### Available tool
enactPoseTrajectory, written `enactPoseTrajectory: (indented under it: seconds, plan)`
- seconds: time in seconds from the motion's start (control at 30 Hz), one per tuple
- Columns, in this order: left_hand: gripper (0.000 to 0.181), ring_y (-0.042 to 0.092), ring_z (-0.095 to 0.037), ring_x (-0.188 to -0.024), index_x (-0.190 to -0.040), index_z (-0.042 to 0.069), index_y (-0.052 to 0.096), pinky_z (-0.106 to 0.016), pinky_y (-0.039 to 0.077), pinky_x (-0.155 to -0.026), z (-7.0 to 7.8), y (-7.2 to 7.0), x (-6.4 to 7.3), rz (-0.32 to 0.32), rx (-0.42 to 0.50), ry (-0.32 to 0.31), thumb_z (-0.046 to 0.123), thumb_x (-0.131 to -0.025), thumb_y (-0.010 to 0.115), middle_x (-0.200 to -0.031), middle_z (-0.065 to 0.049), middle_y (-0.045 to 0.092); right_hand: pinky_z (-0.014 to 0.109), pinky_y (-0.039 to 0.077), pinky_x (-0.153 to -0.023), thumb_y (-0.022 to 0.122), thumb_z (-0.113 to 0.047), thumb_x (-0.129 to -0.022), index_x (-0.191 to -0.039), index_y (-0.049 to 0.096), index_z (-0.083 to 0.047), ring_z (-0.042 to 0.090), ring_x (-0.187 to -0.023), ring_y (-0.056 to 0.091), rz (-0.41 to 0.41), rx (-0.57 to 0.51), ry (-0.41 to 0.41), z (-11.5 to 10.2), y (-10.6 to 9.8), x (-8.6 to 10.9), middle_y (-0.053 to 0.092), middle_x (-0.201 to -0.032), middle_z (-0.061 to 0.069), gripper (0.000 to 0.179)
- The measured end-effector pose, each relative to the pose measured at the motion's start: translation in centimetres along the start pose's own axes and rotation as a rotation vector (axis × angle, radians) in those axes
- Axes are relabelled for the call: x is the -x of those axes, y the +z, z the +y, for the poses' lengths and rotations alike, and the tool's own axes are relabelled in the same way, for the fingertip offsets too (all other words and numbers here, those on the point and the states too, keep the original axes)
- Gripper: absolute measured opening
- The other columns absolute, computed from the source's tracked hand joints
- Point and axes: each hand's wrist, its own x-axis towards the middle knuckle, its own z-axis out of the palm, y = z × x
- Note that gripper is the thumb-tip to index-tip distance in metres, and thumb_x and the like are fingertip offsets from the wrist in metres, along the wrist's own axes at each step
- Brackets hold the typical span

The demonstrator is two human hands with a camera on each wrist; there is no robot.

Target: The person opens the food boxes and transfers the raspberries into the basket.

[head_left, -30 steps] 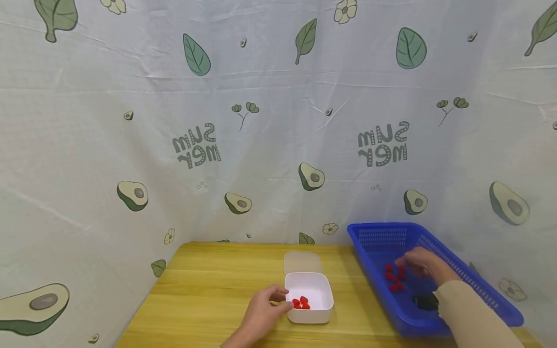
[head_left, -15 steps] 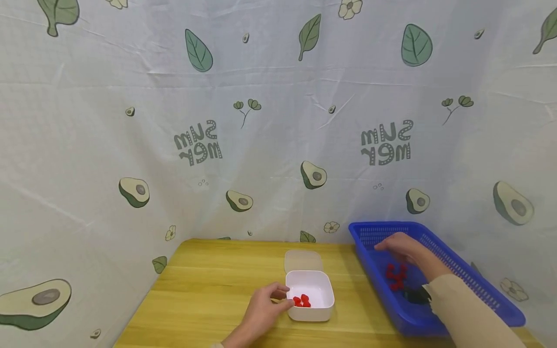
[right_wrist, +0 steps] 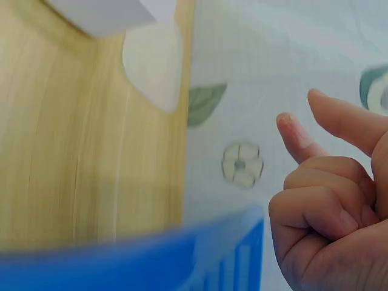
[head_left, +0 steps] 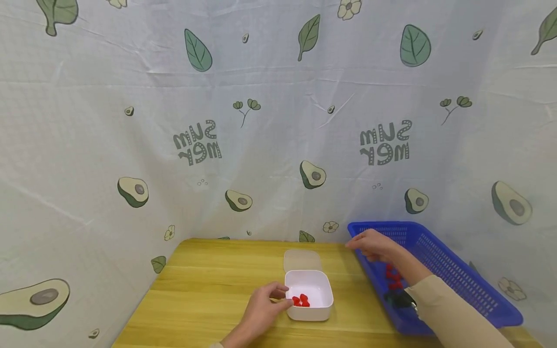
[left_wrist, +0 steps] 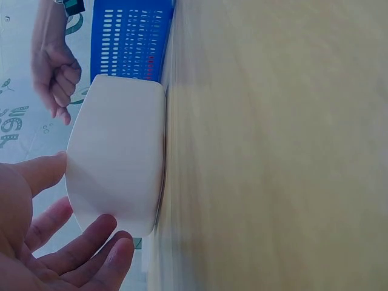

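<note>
A small white box [head_left: 310, 314] stands on the table, several small red pieces [head_left: 301, 300] inside near its front. My left hand [head_left: 264, 309] touches its left front corner: in the left wrist view the thumb tip is at the rim and relaxed, spread fingers lie along the wall. My right hand [head_left: 376, 244] is above the left rim of the blue basket [head_left: 435, 256]. In the right wrist view, thumb and index finger [right_wrist: 297, 136] reach out with a gap between their tips; the others curl in, hiding the palm. Whether it holds anything I cannot tell.
More red pieces [head_left: 393, 278] lie in the basket, partly behind the right forearm. A pale flat lid [head_left: 302, 260] lies behind the box on the wooden table [head_left: 209, 290]. A dark device [left_wrist: 74, 6] sits on the right wrist. A printed cloth [head_left: 270, 121] hangs behind.
My right hand has risen from the red pieces in the basket and moved left to the basket's left rim. My left hand and the box have stayed in place.
</note>
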Motion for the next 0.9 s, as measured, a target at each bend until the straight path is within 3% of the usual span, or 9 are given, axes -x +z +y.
enactPoseTrajectory:
  seconds: [0.33, 0.53, 0.9]
  plan:
    - [0.027, 0.065, -0.016, -0.093, -0.108, 0.015, 0.072, -0.039, 0.059, -0.081, -0.3, 0.1, 0.0, -0.005, 0.013, -0.018, 0.029, -0.085, 0.081, -0.103, 0.000, 0.072, 0.021, 0.028, -0.045, 0.075, -0.021, -0.090, -0.111, 0.073, 0.003, 0.009, -0.047, 0.027, -0.086, -0.010, -0.043, -1.9, 3.8, -0.2, 0.033, -0.056, -0.006, 0.031]
    - [0.027, 0.065, -0.015, -0.091, -0.107, 0.015, 0.073, -0.038, 0.058, -0.079, -0.3, 0.1, 0.0, 0.008, -0.010, 0.006, 0.027, -0.085, 0.081, -0.102, -0.002, 0.073, 0.021, 0.026, -0.045, 0.075, -0.021, -0.091, -0.106, 0.072, 0.002, 0.009, -0.048, 0.027, -0.168, -0.042, -0.055, -2.0, 5.7, -0.2, 0.034, -0.056, -0.006, 0.028]
    - [0.028, 0.064, -0.016, -0.093, -0.108, 0.016, 0.072, -0.042, 0.058, -0.082, 0.0, 0.0, 0.0, -0.007, 0.003, -0.022, 0.030, -0.086, 0.081, -0.103, -0.001, 0.072, 0.020, 0.025, -0.045, 0.074, -0.017, -0.090, -0.111, 0.072, 0.006, 0.010, -0.047, 0.026, -0.270, -0.065, -0.091, -1.9, 8.5, -0.5, 0.035, -0.057, -0.004, 0.031]
